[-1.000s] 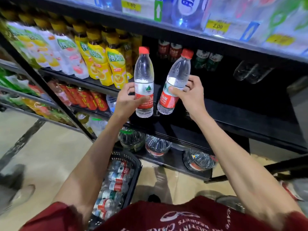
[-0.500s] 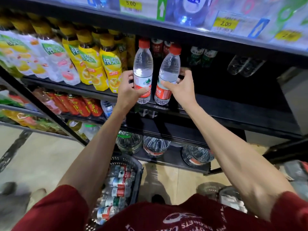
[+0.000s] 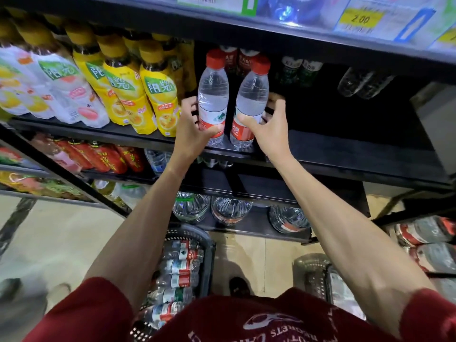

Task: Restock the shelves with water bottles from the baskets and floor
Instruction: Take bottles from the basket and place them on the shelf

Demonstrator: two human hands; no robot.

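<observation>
A dark shop shelf at chest height, seen from above, its right half bare and deep in shadow.

My left hand is wrapped round the left bottle, thumb across its red label. My right hand grips the right bottle, thumb on the front and fingers behind it. Both are clear water bottles with red caps. They stand side by side, a narrow gap between them, with their bases at the shelf's front edge, as far as I can tell. The right one tilts slightly to the right.

To do this well, I judge I should straighten the right bottle, slide both back towards the red-capped bottles behind them, and let go only when each base sits flat. The yellow drinks stand just beside my left hand, so I should keep that wrist in.

Above, a shelf edge carries a yellow price tag. Below, big water jugs sit on the bottom shelf. A black basket on the pale floor holds many more water bottles lying down. Wrapped packs lie at the far right.
</observation>
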